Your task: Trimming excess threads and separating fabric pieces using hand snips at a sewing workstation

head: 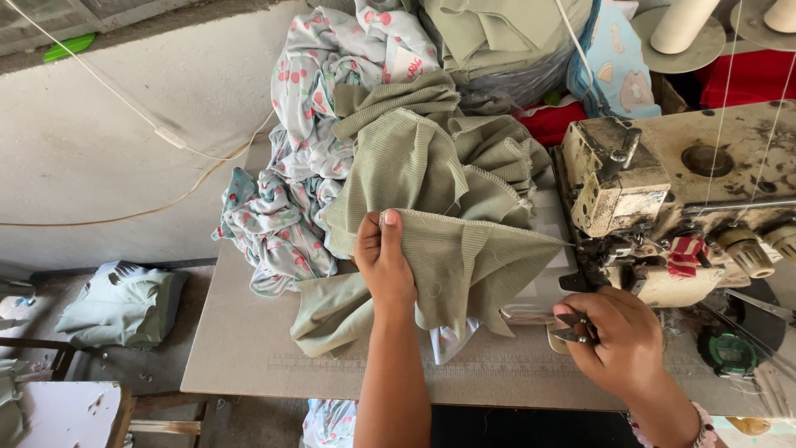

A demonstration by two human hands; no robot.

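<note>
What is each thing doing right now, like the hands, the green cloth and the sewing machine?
Left hand: fingers pinching the green ribbed cloth's edge, lifting it.
Green ribbed cloth: bunched, stretched toward the machine.
Right hand: closed around small snips.
Sewing machine: worn, threaded, cloth corner at its foot.
Cherry-print fabric: crumpled in a heap.
Thread cones: upright.
</note>
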